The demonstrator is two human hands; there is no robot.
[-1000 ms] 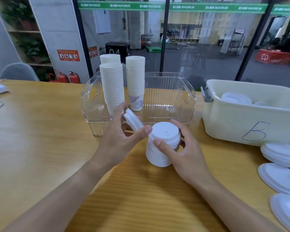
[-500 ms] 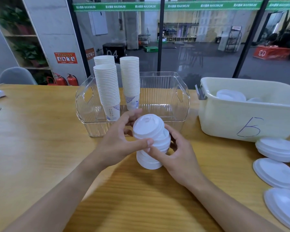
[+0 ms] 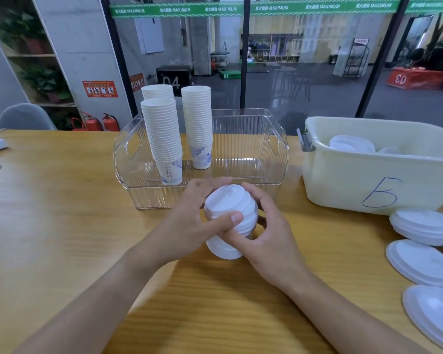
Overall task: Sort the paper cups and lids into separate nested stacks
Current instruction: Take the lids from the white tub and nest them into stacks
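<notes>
A short nested stack of white lids [image 3: 229, 213] stands on the wooden table [image 3: 62, 213] in front of me. My left hand [image 3: 189, 221] grips its top lid from the left, thumb across the near rim. My right hand [image 3: 269, 236] curls round the stack from the right and below. Three tall stacks of white paper cups [image 3: 161, 134] stand in the clear plastic bin [image 3: 253, 154] just behind my hands. More white lids [image 3: 420, 226] lie loose at the right of the table.
A cream tub [image 3: 368, 180] marked with a blue letter sits at the right and holds a few lids. A grey chair [image 3: 23, 118] stands past the table's far left edge. A glass wall is behind the table.
My left hand brought a single lid from beside the stack onto its top and now holds it pressed there. The stack has grown by one lid. My right hand kept hold of the stack.
</notes>
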